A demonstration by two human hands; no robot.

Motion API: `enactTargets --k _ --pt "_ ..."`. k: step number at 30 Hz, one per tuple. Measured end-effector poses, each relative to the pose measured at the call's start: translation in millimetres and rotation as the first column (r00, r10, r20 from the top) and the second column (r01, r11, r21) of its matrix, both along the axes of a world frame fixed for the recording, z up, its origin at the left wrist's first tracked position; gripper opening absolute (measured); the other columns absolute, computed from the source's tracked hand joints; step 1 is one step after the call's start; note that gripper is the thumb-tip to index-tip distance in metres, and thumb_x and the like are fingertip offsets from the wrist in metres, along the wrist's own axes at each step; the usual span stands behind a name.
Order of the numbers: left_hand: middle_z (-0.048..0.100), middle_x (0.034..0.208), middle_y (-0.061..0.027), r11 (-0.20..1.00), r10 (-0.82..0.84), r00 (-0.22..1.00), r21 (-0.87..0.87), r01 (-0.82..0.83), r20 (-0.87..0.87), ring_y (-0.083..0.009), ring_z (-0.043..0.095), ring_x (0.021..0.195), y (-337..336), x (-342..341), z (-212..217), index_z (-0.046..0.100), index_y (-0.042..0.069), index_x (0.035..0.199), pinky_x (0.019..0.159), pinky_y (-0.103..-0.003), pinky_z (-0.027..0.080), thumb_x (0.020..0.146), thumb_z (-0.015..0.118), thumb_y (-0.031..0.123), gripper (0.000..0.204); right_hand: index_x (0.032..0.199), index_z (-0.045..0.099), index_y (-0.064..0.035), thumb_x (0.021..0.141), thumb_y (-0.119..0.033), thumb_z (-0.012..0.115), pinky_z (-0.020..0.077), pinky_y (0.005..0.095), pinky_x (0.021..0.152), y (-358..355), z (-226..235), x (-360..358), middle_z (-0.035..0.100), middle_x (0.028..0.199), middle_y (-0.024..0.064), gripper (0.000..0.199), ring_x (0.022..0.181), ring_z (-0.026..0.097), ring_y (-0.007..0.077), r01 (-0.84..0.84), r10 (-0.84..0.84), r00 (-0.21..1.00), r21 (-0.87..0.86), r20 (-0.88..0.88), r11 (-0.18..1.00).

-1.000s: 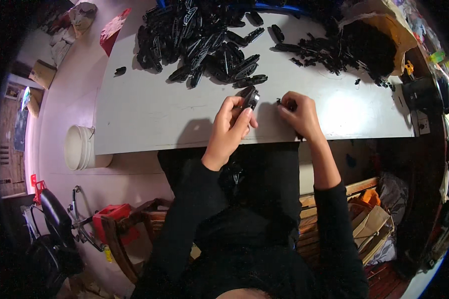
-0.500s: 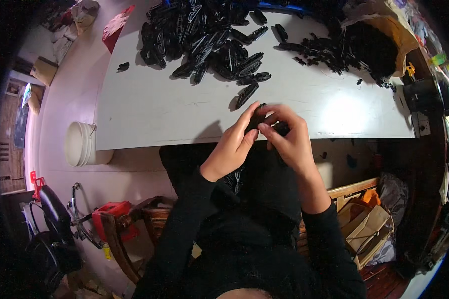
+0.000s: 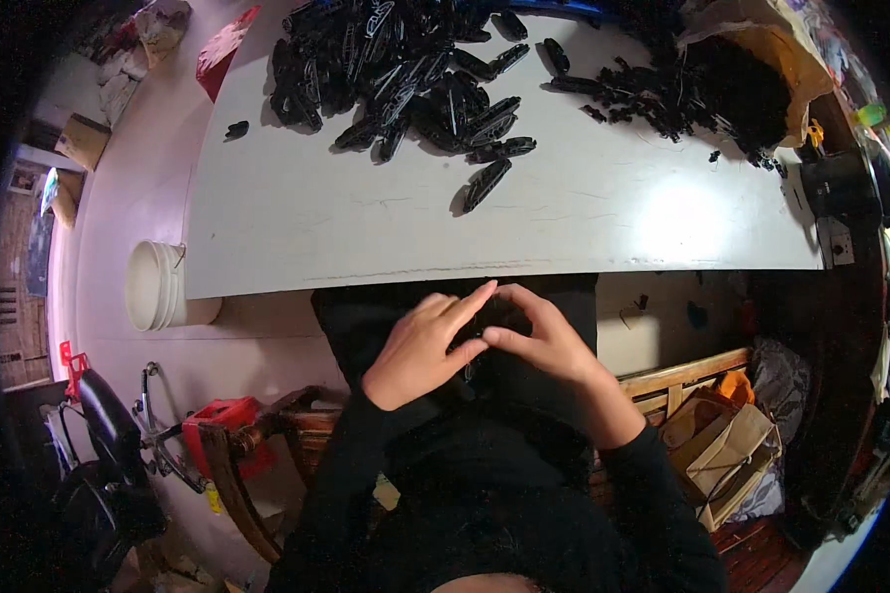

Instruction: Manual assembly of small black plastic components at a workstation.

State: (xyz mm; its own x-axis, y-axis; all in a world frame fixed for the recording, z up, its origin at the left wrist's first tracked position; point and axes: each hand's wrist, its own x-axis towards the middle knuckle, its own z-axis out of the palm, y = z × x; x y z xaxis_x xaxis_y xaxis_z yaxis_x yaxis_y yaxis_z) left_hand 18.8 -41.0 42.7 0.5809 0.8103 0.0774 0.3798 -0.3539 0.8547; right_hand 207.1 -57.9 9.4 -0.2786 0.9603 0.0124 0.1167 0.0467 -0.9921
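Above my lap, just short of the table's front edge, my left hand (image 3: 420, 346) and my right hand (image 3: 546, 338) come together, thumbs nearly touching. Their curled fingers surround a small black plastic piece (image 3: 480, 324), whose shape blends into my black clothes. The nearest thing on the white table (image 3: 346, 227) is a single long black plastic part (image 3: 487, 185), lying at a slant. Behind it a heap of similar black parts (image 3: 396, 89) spreads over the far left and middle of the tabletop.
At the back right, an opened brown bag (image 3: 809, 74) spills small black pieces (image 3: 663, 104) onto the table. A white bucket (image 3: 153, 287) stands left of the table. Beside me are a wooden chair (image 3: 229, 474) at left and a cardboard box (image 3: 727, 455) at right.
Both hands have drawn back from above the table edge to over my lap, with the black piece between them. The heap of parts looks the same.
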Motion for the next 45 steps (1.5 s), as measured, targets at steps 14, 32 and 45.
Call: enactTargets --k 14,32,45 --pt "0.051 0.102 -0.0108 0.865 0.389 0.856 0.455 -0.212 -0.341 -0.0291 0.054 0.086 84.2 35.5 -9.7 0.052 0.008 0.1 0.071 -0.04 0.046 0.079 0.063 0.017 0.026 0.092 0.056 -0.0053 0.081 -0.015 0.059 0.0457 0.0437 0.07 205.0 -4.7 94.0 0.056 0.093 0.015 0.014 0.085 0.055 0.0362 0.262 -0.643 0.32 0.587 0.696 0.766" --pt "0.056 0.081 -0.0084 0.639 0.581 0.55 -0.755 0.148 0.6 -0.0123 0.048 0.064 36.4 29.6 -2.0 0.041 0.001 0.121 0.061 -0.024 0.04 0.09 0.033 0.017 0.037 0.087 0.055 -0.0018 0.081 -0.006 0.063 0.0456 0.022 0.055 45.1 36.1 16.1 0.056 0.068 0.0022 0.011 0.058 0.054 0.0099 0.117 -0.266 0.877 -0.359 -0.399 0.926" --pt "0.05 0.093 -0.0031 0.811 0.424 0.746 -0.582 -0.059 0.515 -0.0067 0.04 0.07 24.3 29.3 7.8 0.033 0.003 0.131 0.061 -0.02 0.034 0.094 0.034 0.025 0.043 0.085 0.054 -0.0028 0.083 -0.005 0.058 0.0377 0.0171 0.047 27.4 68.0 -6.6 0.056 0.072 0.002 0.005 0.055 0.049 0.0053 -0.001 -0.095 0.958 -0.335 -0.27 0.942"
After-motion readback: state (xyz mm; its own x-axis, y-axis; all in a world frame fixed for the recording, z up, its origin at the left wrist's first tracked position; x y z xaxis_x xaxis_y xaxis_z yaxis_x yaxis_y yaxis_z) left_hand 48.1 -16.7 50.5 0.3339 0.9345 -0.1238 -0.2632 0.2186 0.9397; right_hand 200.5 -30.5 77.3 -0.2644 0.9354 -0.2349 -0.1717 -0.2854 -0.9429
